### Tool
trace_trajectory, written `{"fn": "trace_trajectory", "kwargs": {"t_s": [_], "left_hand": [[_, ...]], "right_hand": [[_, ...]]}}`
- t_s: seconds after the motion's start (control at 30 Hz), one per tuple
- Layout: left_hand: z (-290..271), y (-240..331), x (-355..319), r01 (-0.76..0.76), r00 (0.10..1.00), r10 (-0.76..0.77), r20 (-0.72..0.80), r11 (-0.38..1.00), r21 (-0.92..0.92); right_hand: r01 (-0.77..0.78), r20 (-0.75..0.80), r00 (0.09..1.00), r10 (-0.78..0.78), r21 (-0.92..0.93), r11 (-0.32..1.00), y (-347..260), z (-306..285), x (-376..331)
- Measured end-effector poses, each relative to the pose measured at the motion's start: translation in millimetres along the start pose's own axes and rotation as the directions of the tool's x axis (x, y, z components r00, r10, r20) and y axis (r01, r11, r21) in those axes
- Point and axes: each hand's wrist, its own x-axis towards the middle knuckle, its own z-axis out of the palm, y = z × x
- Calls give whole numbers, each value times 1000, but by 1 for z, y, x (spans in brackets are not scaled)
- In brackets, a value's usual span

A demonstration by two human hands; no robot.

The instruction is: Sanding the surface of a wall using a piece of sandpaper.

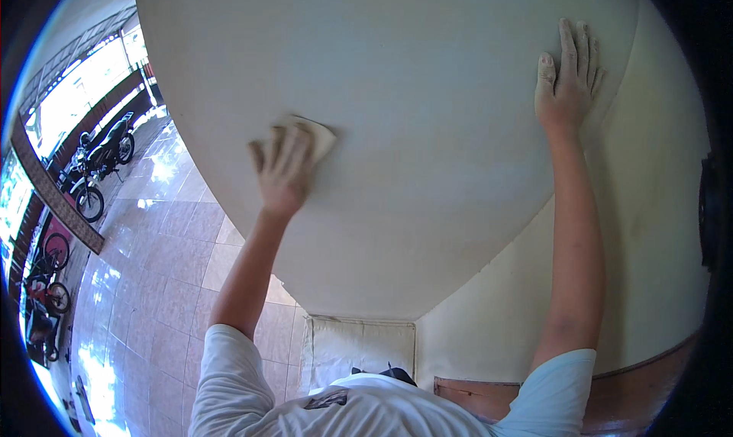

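A broad, smooth off-white wall panel (412,177) fills the middle of the view. Against it, left of centre, my left hand (286,166) presses a pale piece of sandpaper (321,138) flat under its fingers. The hand is smeared by motion, and most of the sheet lies hidden beneath it; one corner sticks out on the right. Higher up, near the panel's right edge, my right hand (569,86) rests palm down with fingers stretched and holds nothing. Pale dust coats the fingers of both hands.
A cream side wall (641,231) meets the panel on the right. Glossy tiled floor (164,284) lies at left, with a motorcycle (103,162) and a bicycle (53,273) beyond it. A pale cushion-like pad (359,345) and a brown wooden surface (477,399) are below.
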Motion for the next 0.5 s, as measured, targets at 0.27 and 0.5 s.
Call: {"fn": "trace_trajectory", "kwargs": {"t_s": [0.27,0.5], "left_hand": [[-3,21,-29,-155,978,152,145,988,9],[3,27,-14,256,967,-256,4,967,-3]], "right_hand": [[8,-30,1000,-7,45,999,5,-1,2],[-12,-7,1000,12,60,998,-1,-1,0]]}}
